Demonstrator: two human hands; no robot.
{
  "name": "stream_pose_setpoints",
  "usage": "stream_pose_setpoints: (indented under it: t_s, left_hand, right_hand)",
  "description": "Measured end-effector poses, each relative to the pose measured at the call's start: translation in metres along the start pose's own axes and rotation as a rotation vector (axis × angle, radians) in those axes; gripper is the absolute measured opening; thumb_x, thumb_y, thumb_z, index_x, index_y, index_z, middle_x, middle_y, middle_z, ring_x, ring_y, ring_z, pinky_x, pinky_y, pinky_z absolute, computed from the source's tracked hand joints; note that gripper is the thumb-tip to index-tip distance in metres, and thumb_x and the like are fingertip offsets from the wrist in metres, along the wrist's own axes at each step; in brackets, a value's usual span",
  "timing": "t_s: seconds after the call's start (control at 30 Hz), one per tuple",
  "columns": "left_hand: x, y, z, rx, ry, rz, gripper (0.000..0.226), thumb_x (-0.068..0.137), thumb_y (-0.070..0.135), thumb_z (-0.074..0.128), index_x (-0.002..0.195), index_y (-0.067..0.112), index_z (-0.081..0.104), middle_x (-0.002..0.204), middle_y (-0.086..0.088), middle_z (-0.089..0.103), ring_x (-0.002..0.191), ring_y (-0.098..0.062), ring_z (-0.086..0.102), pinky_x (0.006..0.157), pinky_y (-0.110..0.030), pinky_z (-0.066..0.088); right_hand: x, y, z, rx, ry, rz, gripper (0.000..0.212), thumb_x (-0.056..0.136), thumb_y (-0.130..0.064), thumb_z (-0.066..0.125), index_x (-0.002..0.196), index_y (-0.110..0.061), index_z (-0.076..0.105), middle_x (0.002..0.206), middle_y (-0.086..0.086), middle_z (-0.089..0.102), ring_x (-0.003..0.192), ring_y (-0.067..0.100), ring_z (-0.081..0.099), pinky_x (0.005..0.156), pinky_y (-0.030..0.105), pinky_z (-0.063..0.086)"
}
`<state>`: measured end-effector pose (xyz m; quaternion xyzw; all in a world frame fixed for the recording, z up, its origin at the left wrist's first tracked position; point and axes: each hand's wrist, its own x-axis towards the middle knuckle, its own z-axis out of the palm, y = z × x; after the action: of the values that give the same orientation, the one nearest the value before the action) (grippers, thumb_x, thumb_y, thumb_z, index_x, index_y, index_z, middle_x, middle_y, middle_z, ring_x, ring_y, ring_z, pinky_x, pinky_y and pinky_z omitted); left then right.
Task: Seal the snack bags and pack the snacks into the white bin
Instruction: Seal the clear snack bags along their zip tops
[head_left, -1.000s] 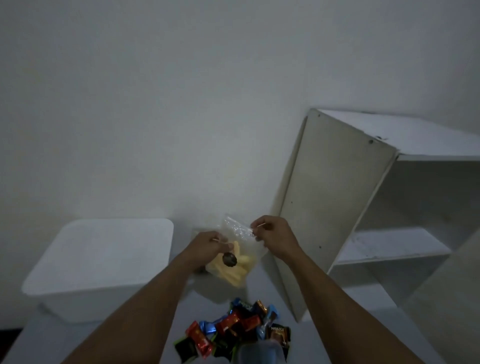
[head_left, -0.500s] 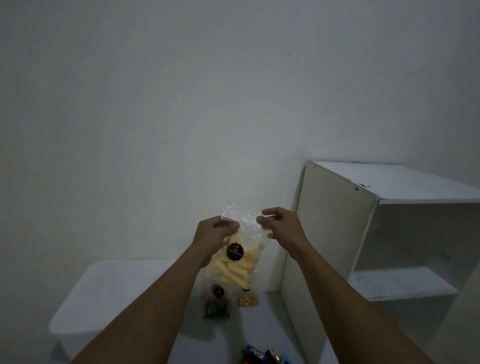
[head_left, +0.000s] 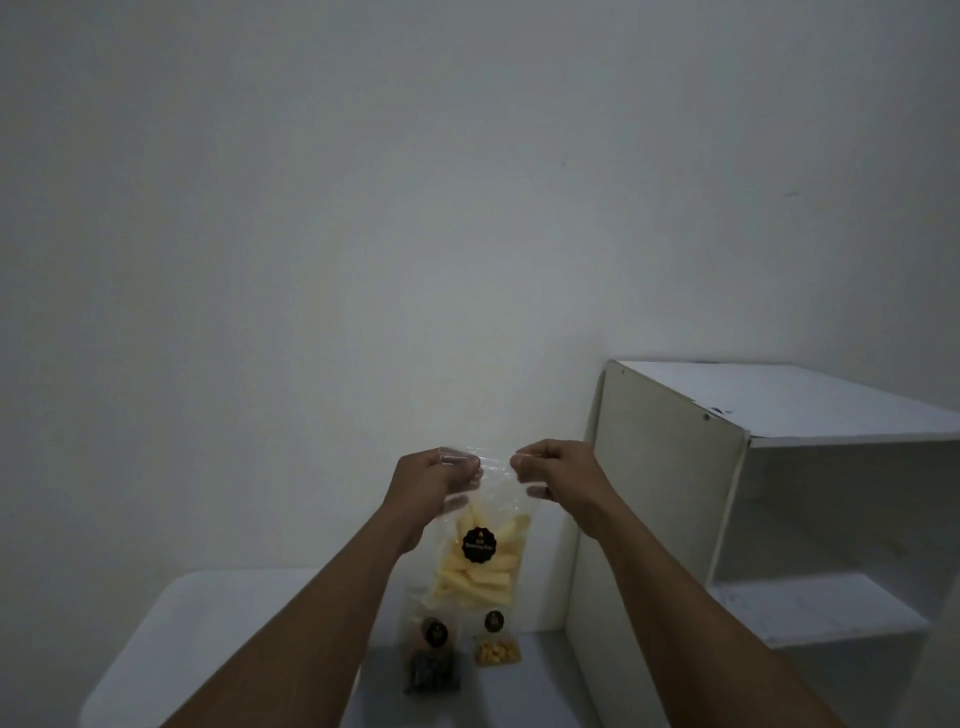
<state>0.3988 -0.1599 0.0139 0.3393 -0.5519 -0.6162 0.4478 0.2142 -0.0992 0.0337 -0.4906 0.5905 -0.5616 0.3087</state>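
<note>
A clear snack bag (head_left: 480, 561) of pale yellow sticks with a round black label hangs upright in front of the wall. My left hand (head_left: 434, 480) pinches its top left corner and my right hand (head_left: 553, 475) pinches its top right corner. Below it, two smaller clear snack bags stand on the surface: a dark-filled bag (head_left: 434, 654) on the left and one with yellow pieces (head_left: 497, 642) on the right. The white bin (head_left: 208, 629) sits at the lower left, partly behind my left forearm.
A white shelf unit (head_left: 753, 493) stands close on the right, its open compartments facing right. A plain wall fills the upper view. The grey surface (head_left: 530, 686) runs between the bin and the shelf.
The view has tilted up, so the pile of small colourful wrapped snacks has dropped out of sight. Both hands have raised the yellow-stick bag and hold it upright by its top.
</note>
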Motion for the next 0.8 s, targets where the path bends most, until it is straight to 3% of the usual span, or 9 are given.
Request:
stream_pose_setpoints:
  t_s: [0.2, 0.53, 0.67, 0.8]
  left_hand:
    - [0.006, 0.003, 0.002, 0.008, 0.014, 0.034, 0.007, 0.087, 0.008, 0.07, 0.091, 0.003, 0.072, 0.088, -0.011, 0.074, 0.083, -0.02, 0.07, 0.082, -0.035, 0.058]
    - [0.015, 0.007, -0.001, -0.015, 0.007, 0.035, 0.023, 0.083, 0.02, 0.076, 0.1, 0.004, 0.072, 0.097, -0.011, 0.076, 0.092, -0.023, 0.072, 0.085, -0.039, 0.059]
    - [0.016, 0.01, 0.0, 0.045, -0.013, 0.074, 0.018, 0.083, 0.015, 0.077, 0.095, 0.002, 0.073, 0.1, -0.017, 0.074, 0.091, -0.024, 0.071, 0.083, -0.037, 0.059]
    - [0.018, 0.013, 0.004, 0.072, -0.001, 0.123, 0.014, 0.079, 0.007, 0.078, 0.091, 0.0, 0.073, 0.091, -0.014, 0.074, 0.084, -0.022, 0.07, 0.083, -0.037, 0.059]
  right_hand:
    - [0.004, -0.004, 0.0, -0.068, -0.026, -0.047, 0.011, 0.086, -0.012, 0.072, 0.09, -0.002, 0.073, 0.08, 0.006, 0.071, 0.075, 0.014, 0.067, 0.069, 0.028, 0.055]
    - [0.007, 0.002, -0.01, -0.013, -0.01, -0.029, 0.007, 0.084, -0.006, 0.069, 0.078, -0.007, 0.072, 0.085, 0.005, 0.075, 0.078, 0.015, 0.069, 0.076, 0.034, 0.056]
    - [0.007, 0.0, -0.011, 0.006, 0.006, -0.042, 0.005, 0.081, -0.001, 0.071, 0.077, -0.003, 0.073, 0.083, 0.006, 0.075, 0.074, 0.016, 0.068, 0.075, 0.034, 0.056]
    - [0.007, 0.0, -0.012, 0.081, -0.016, -0.022, 0.009, 0.085, -0.001, 0.065, 0.079, -0.004, 0.07, 0.081, 0.007, 0.072, 0.075, 0.017, 0.066, 0.073, 0.034, 0.057]
